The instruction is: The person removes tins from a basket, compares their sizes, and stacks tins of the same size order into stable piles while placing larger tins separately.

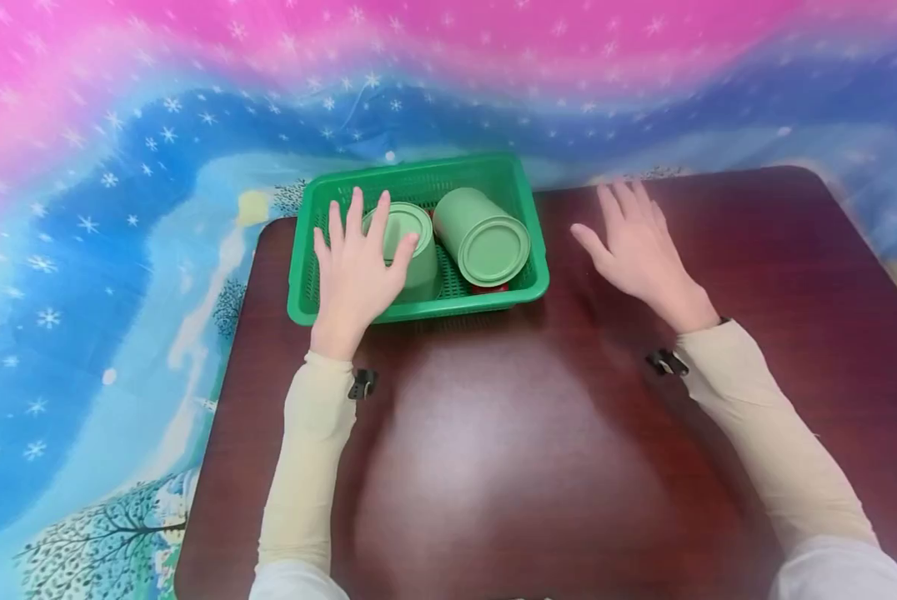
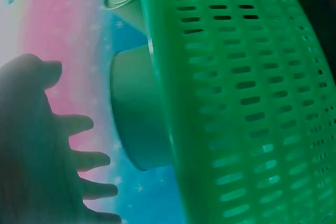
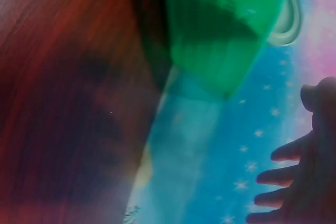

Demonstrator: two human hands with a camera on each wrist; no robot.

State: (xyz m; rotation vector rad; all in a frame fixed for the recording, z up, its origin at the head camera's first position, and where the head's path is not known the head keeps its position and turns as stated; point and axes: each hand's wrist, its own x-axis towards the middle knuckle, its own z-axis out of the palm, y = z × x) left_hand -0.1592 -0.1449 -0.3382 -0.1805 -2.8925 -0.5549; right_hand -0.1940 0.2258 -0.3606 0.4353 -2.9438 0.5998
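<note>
A green plastic basket stands at the far side of a dark wooden table. Two pale green cans lie in it: the left can and the right can. My left hand hovers over the basket with fingers spread, its thumb by the left can's lid. From the left wrist, this hand is spread wide, apart from the can behind the basket wall. My right hand is flat and empty above the table, right of the basket. In the right wrist view the right hand holds nothing.
Something small and red peeks out under the right can. A blue and pink snowflake cloth surrounds the table. Bare tabletop stretches in front of the basket and to its right.
</note>
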